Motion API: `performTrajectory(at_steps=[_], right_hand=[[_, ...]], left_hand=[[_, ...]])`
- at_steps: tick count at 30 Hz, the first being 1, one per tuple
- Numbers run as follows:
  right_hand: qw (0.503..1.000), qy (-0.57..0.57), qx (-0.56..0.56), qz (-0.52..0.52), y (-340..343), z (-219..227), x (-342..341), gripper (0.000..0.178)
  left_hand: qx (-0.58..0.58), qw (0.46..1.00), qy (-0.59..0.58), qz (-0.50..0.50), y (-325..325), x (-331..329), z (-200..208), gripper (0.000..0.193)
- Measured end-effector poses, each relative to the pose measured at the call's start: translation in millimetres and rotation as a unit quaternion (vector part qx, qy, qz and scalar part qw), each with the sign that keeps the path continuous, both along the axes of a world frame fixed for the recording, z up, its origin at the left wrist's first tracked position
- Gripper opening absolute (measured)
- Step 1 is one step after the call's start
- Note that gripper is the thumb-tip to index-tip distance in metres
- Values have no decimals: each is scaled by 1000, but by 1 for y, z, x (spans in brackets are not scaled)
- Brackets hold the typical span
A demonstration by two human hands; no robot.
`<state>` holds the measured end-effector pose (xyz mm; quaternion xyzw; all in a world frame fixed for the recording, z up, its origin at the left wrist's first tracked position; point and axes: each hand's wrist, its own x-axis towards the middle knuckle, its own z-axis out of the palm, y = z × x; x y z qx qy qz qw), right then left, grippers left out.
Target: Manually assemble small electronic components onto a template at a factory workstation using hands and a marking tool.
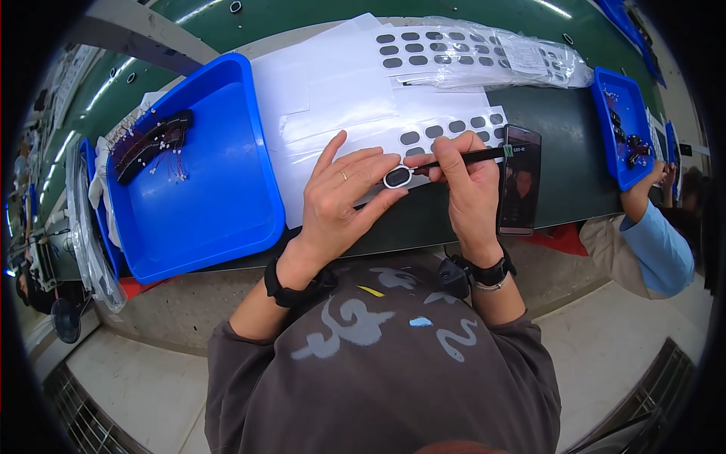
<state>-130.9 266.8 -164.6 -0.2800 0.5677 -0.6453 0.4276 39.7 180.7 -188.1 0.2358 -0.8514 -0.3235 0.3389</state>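
"Above the green surface (573,175), what's the head view got?"

"Looks like fiddly detail work: left hand (333,189) pinching the white-rimmed oval part (397,177), right hand (470,191) gripping a slim black tool (480,156) at its edge. Next move probably needs steadiness."

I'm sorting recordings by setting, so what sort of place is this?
Probably an assembly workshop for small parts: a blue tray holds a bunch of wired pieces, the person's left hand holds a small oval part, and another person's hand is at a second blue tray.
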Motion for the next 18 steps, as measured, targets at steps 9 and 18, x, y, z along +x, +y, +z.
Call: performTrajectory(at_steps=[9, 18], right_hand=[[1000, 13, 5, 6, 1, -2, -1, 23], [998, -31, -32, -53, 5, -12, 1, 24]], left_hand=[[54, 999, 3, 0, 0, 0, 1, 34], [29, 1000, -2, -10, -2, 0, 2, 32]])
